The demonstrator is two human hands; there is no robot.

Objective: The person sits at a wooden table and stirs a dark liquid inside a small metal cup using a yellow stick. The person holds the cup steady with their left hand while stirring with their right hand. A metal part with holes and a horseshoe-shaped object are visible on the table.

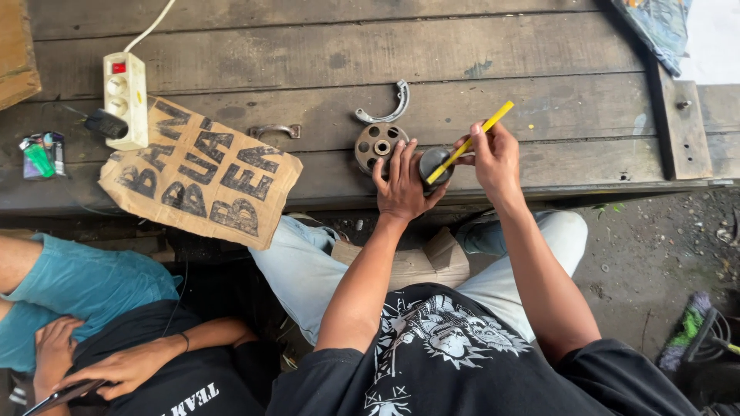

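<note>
One wooden bench of dark planks carries the work. At its near edge, right of centre, the left hand is closed around one small dark round part, fingers over its left side. The right hand grips one yellow stick-like tool, pinched between thumb and fingers, its lower end resting on top of the round part; the upper end points up and right.

Just left of the left hand lies one round metal disc with holes, touching or nearly touching the fingertips. Beyond it lies one curved metal shoe; left of that, one small metal bracket.

Toward the bench's left end: one white power strip with one white cable, one dark plug at its left side, and one torn cardboard sign overhanging the near edge. Near the left edge lie small lighters; their count cannot be told for certain. One metal bolt stands near the right end.

A second person sits at the lower left; that person's hand holds one phone.
</note>
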